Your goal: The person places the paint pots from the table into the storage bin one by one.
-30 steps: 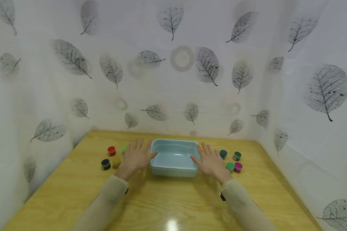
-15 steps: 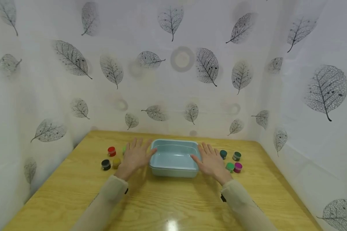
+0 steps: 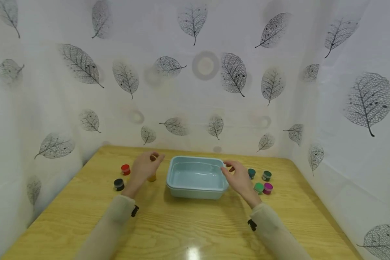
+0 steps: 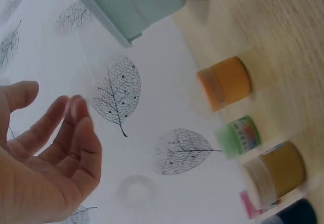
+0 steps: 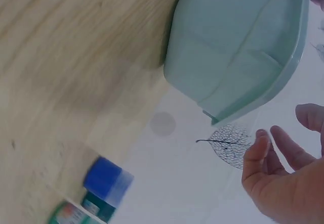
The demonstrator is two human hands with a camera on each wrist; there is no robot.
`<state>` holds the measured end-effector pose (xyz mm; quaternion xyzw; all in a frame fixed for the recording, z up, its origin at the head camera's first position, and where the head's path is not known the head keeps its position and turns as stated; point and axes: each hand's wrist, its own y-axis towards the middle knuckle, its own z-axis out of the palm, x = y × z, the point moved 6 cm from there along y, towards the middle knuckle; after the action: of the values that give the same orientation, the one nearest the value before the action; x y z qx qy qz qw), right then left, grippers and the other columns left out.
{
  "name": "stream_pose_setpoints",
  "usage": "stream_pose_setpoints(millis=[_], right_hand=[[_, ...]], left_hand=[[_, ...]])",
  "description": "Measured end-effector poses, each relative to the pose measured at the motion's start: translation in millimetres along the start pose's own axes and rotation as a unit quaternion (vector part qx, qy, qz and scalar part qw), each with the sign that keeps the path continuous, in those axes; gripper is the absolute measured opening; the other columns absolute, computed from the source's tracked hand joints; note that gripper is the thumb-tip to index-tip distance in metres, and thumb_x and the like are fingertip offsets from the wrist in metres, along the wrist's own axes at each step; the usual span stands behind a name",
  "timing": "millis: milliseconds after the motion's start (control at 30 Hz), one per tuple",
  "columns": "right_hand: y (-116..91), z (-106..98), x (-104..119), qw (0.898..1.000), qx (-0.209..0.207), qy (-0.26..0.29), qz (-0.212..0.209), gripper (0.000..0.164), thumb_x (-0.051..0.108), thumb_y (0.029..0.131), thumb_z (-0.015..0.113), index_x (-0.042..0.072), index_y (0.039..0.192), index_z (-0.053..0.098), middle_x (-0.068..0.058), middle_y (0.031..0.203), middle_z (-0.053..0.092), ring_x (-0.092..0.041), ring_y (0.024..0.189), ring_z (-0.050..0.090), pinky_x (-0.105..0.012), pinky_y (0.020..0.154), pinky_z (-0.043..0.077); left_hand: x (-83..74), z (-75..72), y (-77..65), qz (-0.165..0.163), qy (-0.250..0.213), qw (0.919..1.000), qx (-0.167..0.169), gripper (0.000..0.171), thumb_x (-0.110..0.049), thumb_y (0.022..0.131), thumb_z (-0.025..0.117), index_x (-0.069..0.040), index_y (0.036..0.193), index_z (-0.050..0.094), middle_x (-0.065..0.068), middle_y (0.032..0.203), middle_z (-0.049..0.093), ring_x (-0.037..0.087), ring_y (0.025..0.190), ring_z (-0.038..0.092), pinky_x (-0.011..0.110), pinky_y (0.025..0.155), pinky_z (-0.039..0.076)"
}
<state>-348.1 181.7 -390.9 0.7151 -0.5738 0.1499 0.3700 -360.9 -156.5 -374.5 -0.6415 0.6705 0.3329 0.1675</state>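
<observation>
A pale blue-green plastic bin (image 3: 195,194) stands on the table between my hands. My left hand (image 3: 143,168) hovers left of it, apart from its rim, above a small orange jar (image 3: 152,177). In the left wrist view its fingers (image 4: 88,153) are loosely bent and hold nothing; the orange jar (image 4: 225,83) stands beyond them. Close to the bin's right side is my right hand (image 3: 239,178), fingers relaxed and slightly bent. The right wrist view shows that hand (image 5: 286,178) empty near the bin's wall (image 5: 223,47).
Left of the bin stand a red jar (image 3: 125,169) and a black jar (image 3: 118,184). To the right are teal (image 3: 251,173), dark green (image 3: 266,176), green (image 3: 258,188) and magenta (image 3: 268,188) jars. A leaf-print curtain (image 3: 195,101) borders the wooden table (image 3: 195,224).
Both hands have come off the bin's sides and their spread fingers have bent. The left hand moved left and up, uncovering the orange jar. The bin looks nearly unmoved.
</observation>
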Motion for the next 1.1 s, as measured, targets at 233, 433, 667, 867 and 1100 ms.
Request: stream_pose_setpoints(millis=[233,433,667,867,1100], right_hand=[[0,6,-25,0.971,0.043,0.2,0.12,0.033,0.025,0.095,0.066,0.002,0.119,0.067,-0.008,0.103,0.066,-0.024,0.092,0.057,-0.027,0.071,0.052],[-4,13,-38,0.952,0.079,0.252,0.154,0.036,0.019,0.094,0.067,-0.003,0.121,0.064,-0.006,0.097,0.06,-0.017,0.086,0.054,-0.028,0.073,0.055],[-11,18,-46,0.937,0.124,0.278,0.173,0.04,0.016,0.091,0.07,-0.003,0.125,0.061,-0.007,0.103,0.049,-0.016,0.087,0.049,-0.029,0.076,0.054],[-16,20,-48,0.926,0.157,0.296,0.172,0.049,0.016,0.09,0.071,-0.004,0.132,0.055,-0.018,0.126,0.049,-0.018,0.101,0.053,-0.03,0.087,0.055],[-17,21,-50,0.912,0.181,0.321,0.177,0.057,0.014,0.089,0.073,-0.003,0.138,0.05,-0.022,0.137,0.047,-0.019,0.108,0.057,-0.028,0.089,0.057]], left_hand=[[28.1,-0.2,1.8,-0.07,-0.182,0.9809,-0.005,0.04,-0.044,0.097,0.058,-0.006,0.106,0.068,0.013,0.102,0.066,0.024,0.089,0.059,0.027,0.072,0.053],[45.1,7.8,1.8,-0.097,-0.246,0.964,0.027,0.039,-0.032,0.099,0.058,0.0,0.121,0.064,0.018,0.117,0.064,0.027,0.102,0.059,0.033,0.082,0.057],[61.8,20.6,2.5,-0.125,-0.274,0.9515,0.062,0.037,-0.016,0.098,0.06,0.001,0.131,0.059,0.02,0.134,0.057,0.028,0.119,0.055,0.042,0.103,0.05],[65.8,31.0,4.0,-0.124,-0.281,0.9481,0.084,0.04,-0.006,0.098,0.055,0.004,0.137,0.051,0.025,0.141,0.05,0.037,0.129,0.048,0.047,0.111,0.043],[69.9,39.7,2.5,-0.116,-0.252,0.9545,0.11,0.049,0.0,0.095,0.054,0.004,0.143,0.044,0.026,0.149,0.039,0.043,0.139,0.034,0.054,0.117,0.032]])
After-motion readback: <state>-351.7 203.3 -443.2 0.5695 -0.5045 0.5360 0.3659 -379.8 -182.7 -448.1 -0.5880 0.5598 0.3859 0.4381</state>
